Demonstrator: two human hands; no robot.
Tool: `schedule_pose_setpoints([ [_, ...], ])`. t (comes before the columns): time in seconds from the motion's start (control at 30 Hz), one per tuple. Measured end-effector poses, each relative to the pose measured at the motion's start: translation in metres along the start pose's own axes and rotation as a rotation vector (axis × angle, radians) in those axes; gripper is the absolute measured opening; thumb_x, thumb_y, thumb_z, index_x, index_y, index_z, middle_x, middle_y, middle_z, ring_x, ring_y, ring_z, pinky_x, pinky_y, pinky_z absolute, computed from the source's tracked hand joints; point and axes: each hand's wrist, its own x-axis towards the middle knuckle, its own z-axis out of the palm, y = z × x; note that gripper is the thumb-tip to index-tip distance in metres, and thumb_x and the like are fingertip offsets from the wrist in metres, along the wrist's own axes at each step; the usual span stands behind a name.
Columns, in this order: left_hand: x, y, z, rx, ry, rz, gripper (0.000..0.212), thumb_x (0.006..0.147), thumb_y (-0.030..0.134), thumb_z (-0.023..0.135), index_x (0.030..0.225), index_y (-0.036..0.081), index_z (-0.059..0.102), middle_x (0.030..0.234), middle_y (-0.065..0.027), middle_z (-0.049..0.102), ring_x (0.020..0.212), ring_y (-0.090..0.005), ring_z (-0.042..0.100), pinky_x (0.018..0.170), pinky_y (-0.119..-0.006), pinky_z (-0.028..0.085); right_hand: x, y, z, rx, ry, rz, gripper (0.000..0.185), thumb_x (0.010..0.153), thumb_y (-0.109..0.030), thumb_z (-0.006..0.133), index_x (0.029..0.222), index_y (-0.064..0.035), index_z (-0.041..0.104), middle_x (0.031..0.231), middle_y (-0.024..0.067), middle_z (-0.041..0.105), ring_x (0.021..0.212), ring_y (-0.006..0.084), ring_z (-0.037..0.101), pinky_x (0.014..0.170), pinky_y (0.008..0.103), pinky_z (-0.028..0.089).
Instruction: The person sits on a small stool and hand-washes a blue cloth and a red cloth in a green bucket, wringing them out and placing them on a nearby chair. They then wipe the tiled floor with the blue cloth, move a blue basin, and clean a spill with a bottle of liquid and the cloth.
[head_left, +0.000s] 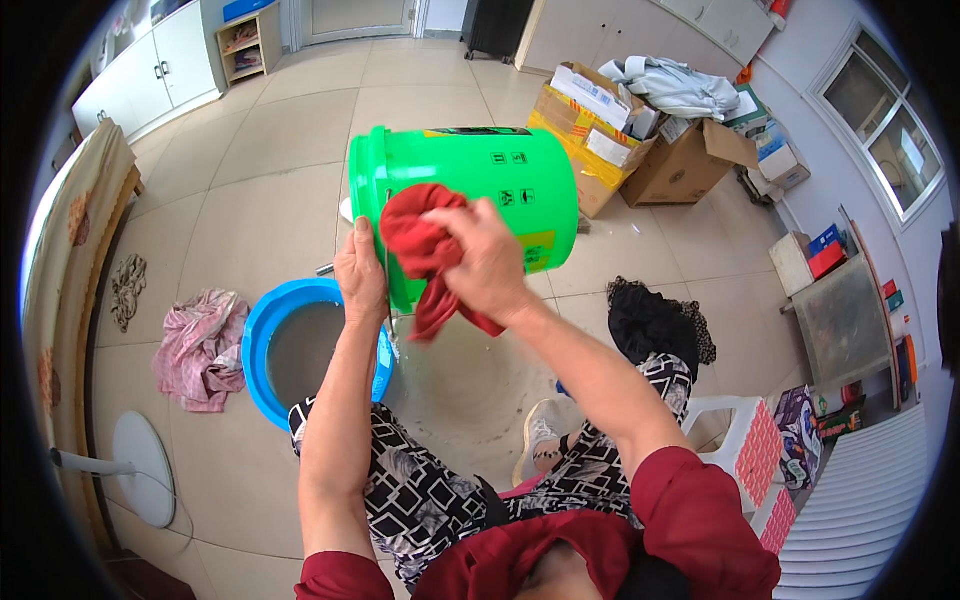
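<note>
A bright green plastic bucket (465, 161) is held on its side above the floor, its ribbed rim towards the left and its base towards the right. My left hand (361, 274) grips it at the rim, thumb up, beside the thin wire handle (389, 322). Bunched in my right hand (484, 259) is a red cloth (420, 232), pressed against or just over the bucket's side near the rim; a loose end hangs down. Below and left, a blue basin (256, 352) with murky water (304, 352) stands on the floor, partly behind my left forearm.
A pink checked cloth (201, 349) lies left of the basin, with a grey rag (129, 292) farther off. Wet, dirty floor (472, 375) lies between my feet. Black fabric (649, 319) is heaped at right. Cardboard boxes (675, 169) stand ahead right, a white stool (724, 412) beside me.
</note>
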Motion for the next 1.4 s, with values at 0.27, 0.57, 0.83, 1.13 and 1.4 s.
schedule_pose_setpoints([
  [0.27, -0.022, 0.005, 0.005, 0.415, -0.057, 0.126, 0.035, 0.092, 0.033, 0.046, 0.085, 0.0, 0.055, 0.066, 0.0021, 0.05, 0.058, -0.0073, 0.041, 0.052, -0.024, 0.034, 0.03, 0.129, -0.092, 0.992, 0.107, 0.689, 0.028, 0.073, -0.001, 0.059, 0.1, -0.001, 0.059, 0.096, 0.0054, 0.061, 0.086, 0.0158, 0.058, 0.076, 0.0285, 0.047],
  [0.57, -0.002, 0.05, -0.003, -0.534, -0.478, -0.252, 0.051, 0.089, 0.045, 0.043, 0.12, 0.004, 0.046, 0.113, -0.0132, 0.054, 0.101, -0.0263, 0.055, 0.085, -0.043, 0.046, 0.01, 0.123, -0.082, 0.754, 0.33, 0.352, 0.029, 0.069, 0.005, 0.061, 0.097, 0.0012, 0.059, 0.093, 0.0036, 0.061, 0.084, 0.0094, 0.055, 0.078, 0.0235, 0.044],
  [0.83, -0.007, 0.012, 0.007, -0.334, -0.197, -0.579, 0.047, 0.086, 0.033, 0.055, 0.119, 0.001, 0.045, 0.11, -0.0127, 0.055, 0.098, -0.0232, 0.056, 0.083, -0.039, 0.048, -0.008, 0.104, -0.042, -0.14, 0.346, 0.135, 0.03, 0.062, -0.003, 0.065, 0.091, -0.0084, 0.061, 0.093, 0.0118, 0.058, 0.089, 0.0295, 0.053, 0.078, 0.037, 0.043],
  [1.13, -0.044, 0.0, 0.02, 0.047, -0.469, -0.475, 0.042, 0.086, 0.028, 0.058, 0.116, 0.0, 0.049, 0.105, -0.0084, 0.056, 0.091, -0.0174, 0.056, 0.076, -0.032, 0.047, 0.003, 0.143, -0.046, -0.328, 0.294, 0.441, 0.023, 0.07, -0.013, 0.061, 0.093, -0.012, 0.062, 0.091, 0.0168, 0.056, 0.085, 0.0344, 0.055, 0.071, 0.043, 0.046],
  [1.4, -0.058, -0.03, -0.001, 0.58, -0.631, -0.305, 0.028, 0.088, 0.026, 0.054, 0.096, -0.001, 0.055, 0.079, -0.0057, 0.06, 0.069, -0.0137, 0.055, 0.062, -0.031, 0.047, -0.025, 0.059, 0.001, 0.067, 0.05, 0.206, 0.033, 0.064, -0.003, 0.06, 0.097, -0.0055, 0.062, 0.09, 0.0181, 0.06, 0.086, 0.032, 0.057, 0.077, 0.0337, 0.046],
])
